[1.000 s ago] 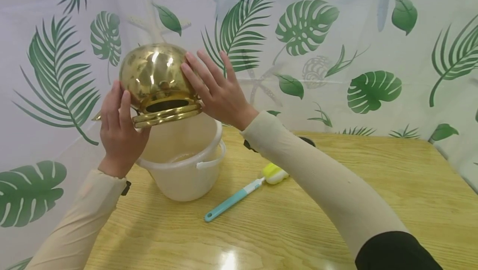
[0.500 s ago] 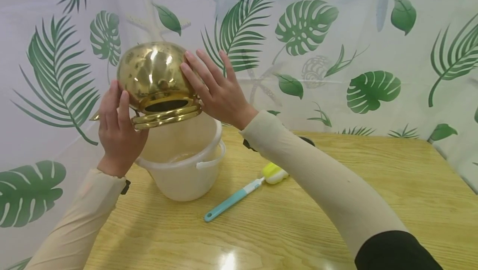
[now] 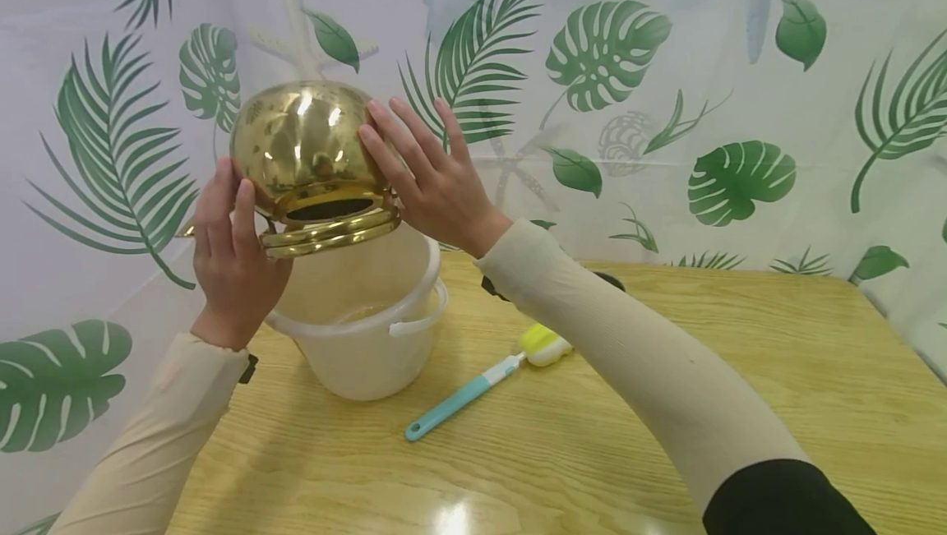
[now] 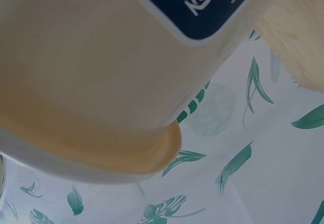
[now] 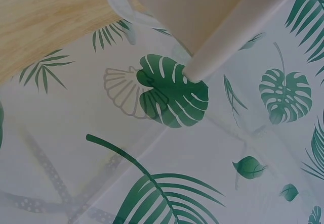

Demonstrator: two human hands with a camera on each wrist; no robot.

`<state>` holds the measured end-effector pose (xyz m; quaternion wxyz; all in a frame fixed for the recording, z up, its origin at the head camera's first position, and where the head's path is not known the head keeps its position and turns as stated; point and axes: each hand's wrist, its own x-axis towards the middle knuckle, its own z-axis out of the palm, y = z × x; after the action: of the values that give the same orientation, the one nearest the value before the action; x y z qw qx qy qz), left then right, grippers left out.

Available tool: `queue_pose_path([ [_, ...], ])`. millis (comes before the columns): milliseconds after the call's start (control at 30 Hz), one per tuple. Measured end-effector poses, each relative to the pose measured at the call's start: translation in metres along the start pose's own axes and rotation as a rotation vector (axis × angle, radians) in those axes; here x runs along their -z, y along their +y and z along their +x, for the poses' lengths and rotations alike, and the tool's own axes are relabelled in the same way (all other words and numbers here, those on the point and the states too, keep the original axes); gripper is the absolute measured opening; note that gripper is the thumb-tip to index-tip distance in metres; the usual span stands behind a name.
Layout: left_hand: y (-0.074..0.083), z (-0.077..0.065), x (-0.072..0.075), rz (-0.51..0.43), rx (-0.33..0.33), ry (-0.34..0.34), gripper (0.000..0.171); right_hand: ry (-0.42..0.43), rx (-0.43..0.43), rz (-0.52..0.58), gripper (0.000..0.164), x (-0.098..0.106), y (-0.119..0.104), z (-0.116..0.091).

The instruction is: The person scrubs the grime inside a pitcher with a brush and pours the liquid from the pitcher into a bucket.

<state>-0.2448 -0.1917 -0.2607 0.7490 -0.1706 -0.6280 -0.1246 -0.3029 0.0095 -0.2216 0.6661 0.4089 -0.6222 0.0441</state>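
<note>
A shiny gold kettle is held upside down and tilted in the head view, its dark round mouth facing down and its spout tip poking out at the left. My left hand grips its left side by the rim. Against the right side lie the long fingers of my right hand, its thumb hidden behind the kettle. Beneath stands a white bucket with a side handle, the kettle's rim overlapping its opening. Both wrist views show the bucket's wall rather than the hands.
A bottle brush with a teal handle and a yellow-white sponge head lies on the wooden table, right of the bucket. Part of a dark object shows behind the right forearm. A leaf-patterned cloth hangs behind the table.
The kettle has shifted slightly up and to the left, with my left hand moving a little left along with it. My right hand, the bucket and the brush stay in place.
</note>
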Motion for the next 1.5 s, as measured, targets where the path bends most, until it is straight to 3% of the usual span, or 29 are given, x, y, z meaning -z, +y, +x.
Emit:
queue_pose_path([
  [1500, 0.0015, 0.0007, 0.0005, -0.024, -0.031, 0.058, 0.059, 0.094, 0.032, -0.033, 0.047, 0.0023, -0.0029, -0.0011],
])
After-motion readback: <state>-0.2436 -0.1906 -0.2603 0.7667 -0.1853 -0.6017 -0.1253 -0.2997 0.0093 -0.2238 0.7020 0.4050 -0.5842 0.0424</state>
